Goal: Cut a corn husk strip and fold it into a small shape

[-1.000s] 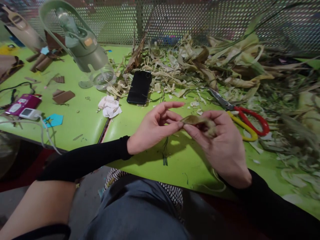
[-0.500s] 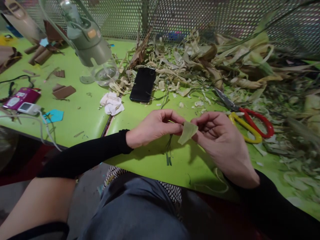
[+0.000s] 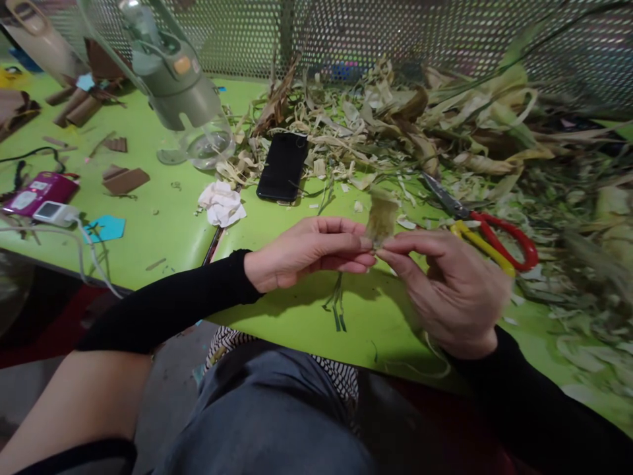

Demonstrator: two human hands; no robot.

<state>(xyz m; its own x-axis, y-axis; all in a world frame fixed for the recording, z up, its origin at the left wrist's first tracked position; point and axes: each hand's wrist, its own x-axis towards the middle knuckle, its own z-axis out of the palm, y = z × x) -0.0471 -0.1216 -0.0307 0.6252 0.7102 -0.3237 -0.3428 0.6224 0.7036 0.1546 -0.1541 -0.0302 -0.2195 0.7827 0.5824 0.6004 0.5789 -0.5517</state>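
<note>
A small, thin piece of corn husk (image 3: 382, 216) stands up between my two hands, its lower edge pinched at the fingertips. My left hand (image 3: 316, 251) holds that edge between thumb and forefinger, the other fingers curled beneath. From the other side, my right hand (image 3: 445, 284) pinches the same lower corner with thumb and forefinger. Several thin green strips (image 3: 339, 310) hang or lie below my left hand; whether it holds them I cannot tell. Scissors (image 3: 504, 241) with red and yellow handles lie just beyond my right hand.
A heap of dried husks (image 3: 395, 125) runs along the perforated screen (image 3: 336, 39). A black phone (image 3: 283, 167), crumpled tissue (image 3: 222, 203) and clear-bottomed bottle (image 3: 182, 92) stand or lie ahead. Leftward are a purple device (image 3: 42, 192) with cables and brown scraps (image 3: 126, 181) on the green table (image 3: 168, 247).
The husk piece has flipped from hanging down to standing up. My right hand has turned and shifted slightly, its fingertips now meeting my left hand's at the lower edge.
</note>
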